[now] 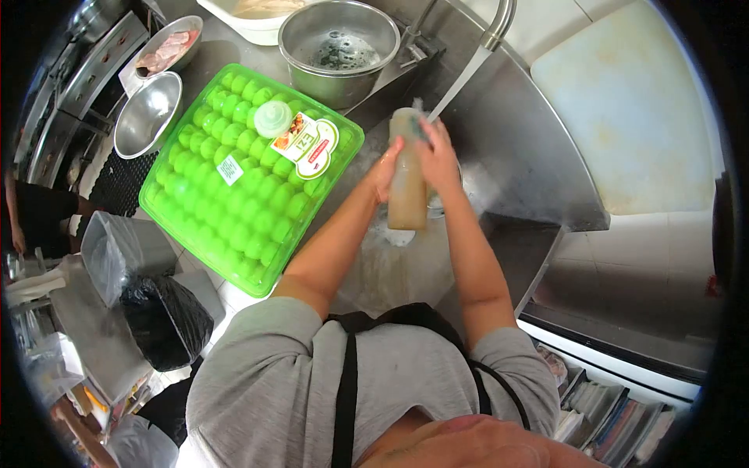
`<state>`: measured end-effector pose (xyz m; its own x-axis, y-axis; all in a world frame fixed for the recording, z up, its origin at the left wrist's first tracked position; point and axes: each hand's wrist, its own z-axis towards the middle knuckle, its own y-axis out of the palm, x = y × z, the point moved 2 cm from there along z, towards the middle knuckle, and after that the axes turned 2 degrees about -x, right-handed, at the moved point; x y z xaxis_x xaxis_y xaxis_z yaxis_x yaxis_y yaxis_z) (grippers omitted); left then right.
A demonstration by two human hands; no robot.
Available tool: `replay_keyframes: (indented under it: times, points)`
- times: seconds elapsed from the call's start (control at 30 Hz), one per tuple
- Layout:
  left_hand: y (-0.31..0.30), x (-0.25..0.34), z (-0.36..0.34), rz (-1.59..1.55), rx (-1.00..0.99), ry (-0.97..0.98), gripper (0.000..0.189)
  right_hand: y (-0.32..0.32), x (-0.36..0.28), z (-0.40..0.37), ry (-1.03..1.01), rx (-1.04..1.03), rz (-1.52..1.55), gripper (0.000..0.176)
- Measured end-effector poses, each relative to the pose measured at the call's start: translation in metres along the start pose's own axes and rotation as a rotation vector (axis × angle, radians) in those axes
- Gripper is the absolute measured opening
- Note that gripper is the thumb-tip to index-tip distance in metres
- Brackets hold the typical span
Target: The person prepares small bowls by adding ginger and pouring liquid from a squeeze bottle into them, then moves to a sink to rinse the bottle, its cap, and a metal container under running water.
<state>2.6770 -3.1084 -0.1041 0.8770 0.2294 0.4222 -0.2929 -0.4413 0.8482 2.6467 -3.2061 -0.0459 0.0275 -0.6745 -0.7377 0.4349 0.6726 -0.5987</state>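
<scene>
Over the sink (374, 273), my left hand (385, 171) is closed around a tall translucent squeeze bottle (407, 187) with cloudy brownish contents. My right hand (441, 160) presses against the bottle's upper right side, its fingers bent and partly blurred. A small dark greenish patch shows by those fingertips, too smeared to name. Water streams from the faucet (499, 31) toward the top of the bottle. Behind the bottle and my right hand, a round metal rim is partly hidden. White foam (399, 237) lies below the bottle. A whitish nozzle cap (273, 118) rests on the green egg tray (242, 171).
A steel pot (292, 58) with sudsy water stands behind the tray. Left of it are a steel bowl (148, 117) and a bowl of raw meat (168, 51). A white cutting board (624, 117) leans at the right. Lined bins (164, 324) stand at lower left, near another person.
</scene>
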Motion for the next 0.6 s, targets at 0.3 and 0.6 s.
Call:
replay_keyframes:
  times: [0.3, 0.6]
  points:
    - [-0.054, -0.025, 0.039, -0.322, 0.086, -0.09, 0.064, -0.037, -0.046, -0.023, 0.08, -0.024, 0.176, 0.025]
    - [-0.033, -0.015, 0.023, -0.209, 0.144, -0.095, 0.054, -0.024, -0.051, 0.07, 0.295, 0.157, 0.855, 0.033]
